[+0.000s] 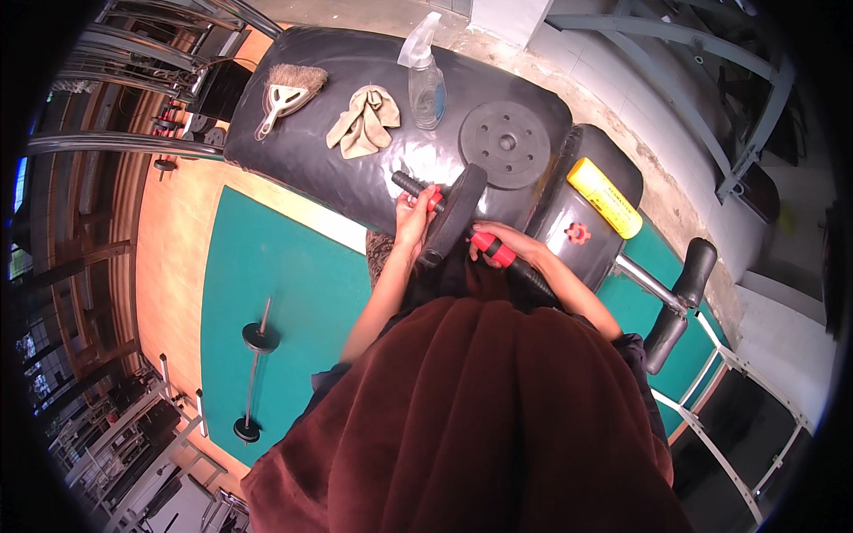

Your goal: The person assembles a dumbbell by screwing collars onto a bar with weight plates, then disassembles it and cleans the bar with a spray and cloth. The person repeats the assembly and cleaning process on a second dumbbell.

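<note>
Dumbbell (455,222) is lying across the near edge of the black padded desk (355,169), and both hands are gripping it. The right hand (508,246) is wrapping its fingers (487,252) around the red-and-black bar on the near side; those fingers are clamped on the handle. The left hand (414,222) is sitting a little farther along, its fingers (426,197) closed around the bar just beyond the black plate (453,216), which is standing on edge between the two hands and touching both. The bar's knurled black end is sticking out past the left fingers.

By my judgement the thing is going to handle as stiff and heavy for its size: a metal bar carrying a thick plate, weight gathered in the middle. The red sleeves look like grippy plastic or rubber, the better places to take hold; the plate's rounded rim looks smooth and likelier to slip.

Beyond the right fingers a second plate (506,139) is lying flat on the desk, apart from the dumbbell. To the right of it a small red collar (577,234) and a yellow can (604,197) are resting on the seat pad. Farther from the left fingers are a crumpled cloth (364,122), a clear spray bottle (425,80) and a hand brush (286,93).
</note>
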{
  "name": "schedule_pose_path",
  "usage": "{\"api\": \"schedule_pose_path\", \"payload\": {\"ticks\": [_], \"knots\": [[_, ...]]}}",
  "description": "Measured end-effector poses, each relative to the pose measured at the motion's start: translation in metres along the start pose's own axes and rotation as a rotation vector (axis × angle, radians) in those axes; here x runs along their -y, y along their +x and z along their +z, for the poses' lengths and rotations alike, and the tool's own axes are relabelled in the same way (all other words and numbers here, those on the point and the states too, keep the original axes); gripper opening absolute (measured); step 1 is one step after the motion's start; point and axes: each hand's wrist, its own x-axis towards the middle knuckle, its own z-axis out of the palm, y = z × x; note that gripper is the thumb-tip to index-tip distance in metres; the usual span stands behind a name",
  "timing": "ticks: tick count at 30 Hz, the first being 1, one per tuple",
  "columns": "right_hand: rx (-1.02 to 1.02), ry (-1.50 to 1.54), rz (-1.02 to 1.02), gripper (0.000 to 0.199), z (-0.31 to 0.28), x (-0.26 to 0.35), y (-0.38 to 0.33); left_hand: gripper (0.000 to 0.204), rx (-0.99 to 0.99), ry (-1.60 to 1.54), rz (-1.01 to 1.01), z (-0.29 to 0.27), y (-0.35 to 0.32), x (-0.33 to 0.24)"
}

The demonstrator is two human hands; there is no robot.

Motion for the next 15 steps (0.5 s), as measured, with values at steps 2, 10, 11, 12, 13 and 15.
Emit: {"api": "schedule_pose_path", "payload": {"ticks": [2,10,11,12,13,15], "knots": [[0.18,0.091,0.017,0.047,-0.002,0.0,0.004,0.051,0.048,-0.024,0.008,-0.004,0.004,-0.002],[-0.644,-1.299,-0.447,0.041,0.034,-0.008,0.001,0.049,-0.065,0.116,0.102,-0.001,0.011,-0.012],[-0.594,-1.247,-0.429,0.04,0.032,-0.006,-0.001,0.043,-0.135,0.158,0.165,0.004,0.009,-0.01],[-0.542,-1.195,-0.408,0.039,0.028,-0.005,-0.003,0.037,-0.185,0.188,0.224,0.008,0.006,-0.009],[-0.49,-1.143,-0.39,0.038,0.023,-0.003,-0.004,0.039,-0.181,0.194,0.226,0.011,0.003,-0.009],[-0.394,-1.03,-0.403,0.037,0.011,-0.001,-0.003,0.048,-0.044,0.077,0.1,0.011,-0.001,-0.014]]}}
